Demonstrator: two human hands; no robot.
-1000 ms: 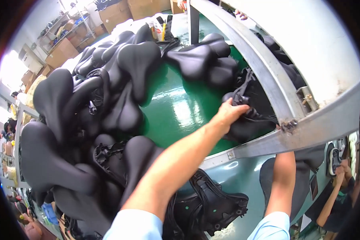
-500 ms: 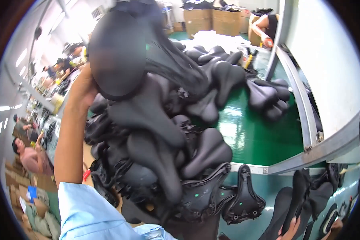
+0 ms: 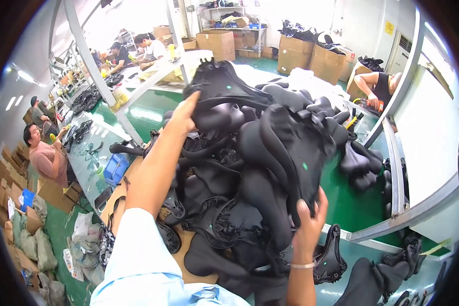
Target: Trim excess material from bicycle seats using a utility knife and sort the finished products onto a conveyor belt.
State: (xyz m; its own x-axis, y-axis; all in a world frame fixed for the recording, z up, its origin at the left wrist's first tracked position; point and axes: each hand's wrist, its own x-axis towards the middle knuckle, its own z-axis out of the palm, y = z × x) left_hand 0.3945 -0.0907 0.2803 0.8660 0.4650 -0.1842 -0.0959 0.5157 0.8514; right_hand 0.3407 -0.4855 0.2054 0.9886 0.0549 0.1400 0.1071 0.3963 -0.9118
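Observation:
A black bicycle saddle point(image 3: 229, 89) lies underside up across the top of a large pile of black saddles point(image 3: 214, 178). My left hand point(image 3: 185, 113) grips its wide end at the left. At the pile's right side, a second black saddle point(image 3: 303, 153) is tilted with its wrinkled underside and a small green dot showing. Around its narrow lower end my right hand point(image 3: 311, 217) is closed, thumb on the near face. Parts of the fingers of both hands are hidden behind the saddles.
Grey metal posts and rails point(image 3: 392, 168) frame the green table surface point(image 3: 341, 199) on the right. A blue bin point(image 3: 116, 169) stands left of the pile. People work at a long table on the left, and another person point(image 3: 382, 92) works at the far right. Cardboard boxes point(image 3: 295, 53) stand behind.
My left hand has come down from high at the left, bringing its saddle onto the pile. My right hand has moved up from the lower right with a saddle. The view has shifted.

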